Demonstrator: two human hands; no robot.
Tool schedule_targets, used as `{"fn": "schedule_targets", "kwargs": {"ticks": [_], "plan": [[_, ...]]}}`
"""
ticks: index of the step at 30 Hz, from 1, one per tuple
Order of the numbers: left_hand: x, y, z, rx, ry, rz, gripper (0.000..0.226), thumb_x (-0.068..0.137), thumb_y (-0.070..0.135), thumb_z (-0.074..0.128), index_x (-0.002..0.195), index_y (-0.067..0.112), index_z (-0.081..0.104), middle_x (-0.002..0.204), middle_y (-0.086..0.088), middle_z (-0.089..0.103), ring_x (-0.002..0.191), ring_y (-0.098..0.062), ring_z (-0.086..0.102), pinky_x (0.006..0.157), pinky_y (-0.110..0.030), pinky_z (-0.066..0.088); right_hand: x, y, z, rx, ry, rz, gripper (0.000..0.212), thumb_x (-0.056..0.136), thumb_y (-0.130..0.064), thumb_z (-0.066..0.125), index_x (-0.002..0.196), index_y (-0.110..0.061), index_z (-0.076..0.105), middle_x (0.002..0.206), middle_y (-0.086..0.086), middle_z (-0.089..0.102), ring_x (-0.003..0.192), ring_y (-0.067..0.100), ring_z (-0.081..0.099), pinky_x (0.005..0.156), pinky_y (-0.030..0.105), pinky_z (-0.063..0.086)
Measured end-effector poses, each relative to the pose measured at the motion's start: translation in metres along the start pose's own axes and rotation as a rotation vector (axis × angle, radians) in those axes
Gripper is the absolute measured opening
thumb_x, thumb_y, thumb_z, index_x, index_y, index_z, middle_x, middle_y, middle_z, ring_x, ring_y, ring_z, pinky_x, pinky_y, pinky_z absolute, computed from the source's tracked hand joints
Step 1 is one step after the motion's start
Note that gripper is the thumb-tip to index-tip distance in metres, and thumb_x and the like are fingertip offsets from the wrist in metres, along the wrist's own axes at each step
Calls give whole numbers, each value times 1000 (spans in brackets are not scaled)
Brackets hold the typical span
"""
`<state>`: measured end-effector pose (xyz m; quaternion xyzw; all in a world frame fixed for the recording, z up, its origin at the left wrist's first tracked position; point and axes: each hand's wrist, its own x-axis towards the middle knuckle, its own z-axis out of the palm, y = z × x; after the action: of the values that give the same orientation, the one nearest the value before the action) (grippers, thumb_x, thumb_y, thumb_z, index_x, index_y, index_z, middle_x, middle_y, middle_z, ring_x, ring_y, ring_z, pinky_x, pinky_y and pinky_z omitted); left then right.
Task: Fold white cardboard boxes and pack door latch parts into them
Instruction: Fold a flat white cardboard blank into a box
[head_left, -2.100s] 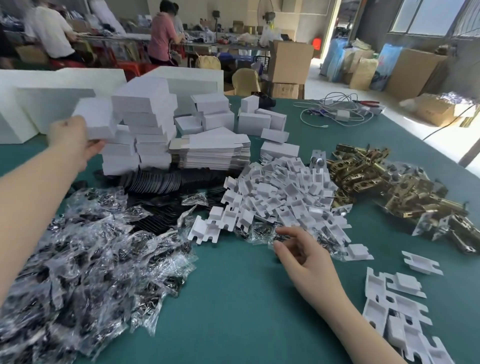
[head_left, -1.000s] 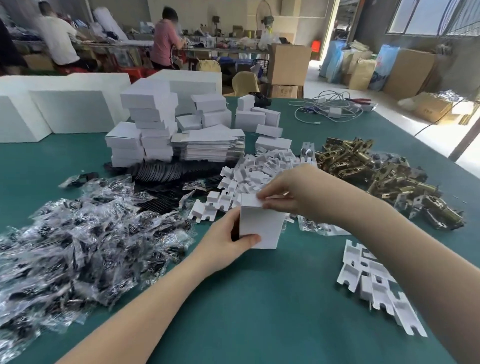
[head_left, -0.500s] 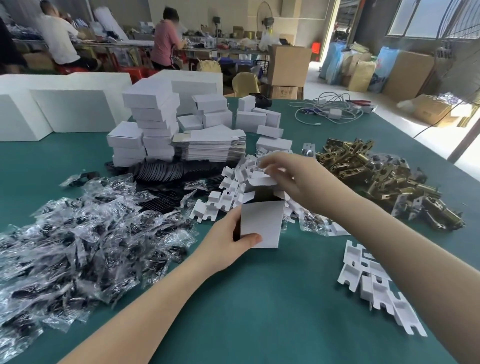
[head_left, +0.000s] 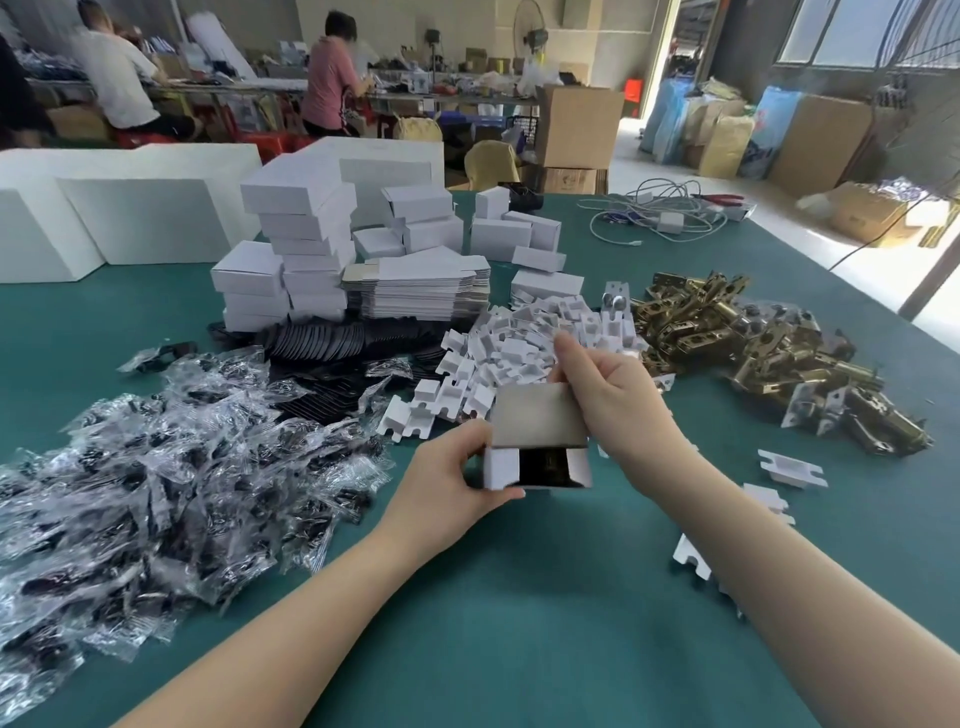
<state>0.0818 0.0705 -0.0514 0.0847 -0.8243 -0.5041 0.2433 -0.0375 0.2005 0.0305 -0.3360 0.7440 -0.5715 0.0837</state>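
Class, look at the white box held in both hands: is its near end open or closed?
Open. The box shows a dark interior, its flap lifted by the right hand.

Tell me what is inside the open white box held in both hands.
The white box, gripped by the left hand and right hand, shows only a dark interior; whether anything lies in it cannot be told.

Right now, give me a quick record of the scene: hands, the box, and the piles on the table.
left hand: grips the white box at its left side
right hand: holds the box's raised flap
box state: open toward the camera, inside dark, contents unclear
brass latch parts: heap at right
white inserts: pile behind the box
bagged parts: heap at left
folded boxes: stacked at back
table: green
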Motion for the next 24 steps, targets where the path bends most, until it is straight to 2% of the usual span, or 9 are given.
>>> {"fn": "schedule_targets", "kwargs": {"ticks": [4, 6, 9, 11, 13, 16, 19, 22, 24], "plan": [[1, 2, 2, -9, -12, 8, 30, 78, 11, 78, 104, 23, 68, 99, 5, 70, 98, -19, 65, 85, -47, 52, -8, 3, 5, -97, 24, 5, 64, 99, -46, 49, 67, 9, 44, 57, 6, 34, 52, 16, 30, 48, 30, 21], [0, 4, 1, -29, -36, 27, 47, 75, 18, 82, 113, 37, 62, 109, 13, 68, 103, -8, 64, 87, -35, 53, -8, 3, 7, -98, 55, 29, 61, 100, -46, 49, 62, 2, 42, 56, 4, 33, 52, 15, 29, 49, 30, 20], [-6, 15, 3, -54, 21, 134, 85, 66, 37, 85, 129, 58, 32, 133, 29, 48, 117, 2, 54, 91, -12, 44, -1, 3, 11, -112, 94, 55, 59, 100, -47, 49, 59, -4, 41, 53, 2, 33, 49, 13, 29, 47, 29, 19], [-9, 18, 5, 96, 149, 383, 82, 71, 37, 79, 137, 39, 31, 144, 4, 38, 123, -9, 51, 101, -20, 43, 5, 3, 12, -133, 109, 58, 58, 100, -47, 48, 55, -11, 36, 48, -4, 31, 46, 11, 27, 45, 28, 18], [-7, 20, 0, 289, 189, 579, 50, 83, 33, 68, 130, 23, 53, 138, -14, 39, 122, -25, 51, 102, -35, 46, 11, 1, 12, -164, 123, 45, 55, 101, -46, 47, 57, -15, 37, 46, -7, 30, 44, 10, 26, 45, 28, 19], [-1, 29, -11, 428, 179, 554, 25, 91, 32, 58, 107, 19, 73, 128, -9, 50, 109, -23, 56, 90, -34, 48, 17, -2, 13, -189, 163, 37, 58, 101, -48, 45, 63, -4, 46, 52, 0, 36, 46, 10, 30, 47, 28, 23], [2, 31, -20, 375, 153, 519, 19, 91, 37, 59, 104, 23, 58, 103, 13, 51, 89, -7, 53, 80, -20, 44, 11, -8, 11, -55, 171, 60, 63, 100, -57, 39, 75, -2, 59, 56, -8, 49, 52, 8, 41, 57, 29, 32], [2, 28, -22, 249, 193, 332, 23, 86, 48, 62, 98, 37, 46, 89, 20, 52, 80, 0, 50, 71, -10, 38, -8, -9, 7, 41, 120, -105, 41, 87, -66, 44, 90, -29, 61, 70, -26, 59, 66, -5, 52, 62, 17, 41], [5, 26, -20, 128, 222, 241, 26, 82, 50, 66, 95, 38, 46, 83, 19, 55, 74, -3, 53, 67, -12, 38, -18, -1, 9, -3, 38, -145, 33, 80, -55, 62, 107, -37, 55, 90, -24, 61, 79, -9, 55, 68, 9, 41]]}}
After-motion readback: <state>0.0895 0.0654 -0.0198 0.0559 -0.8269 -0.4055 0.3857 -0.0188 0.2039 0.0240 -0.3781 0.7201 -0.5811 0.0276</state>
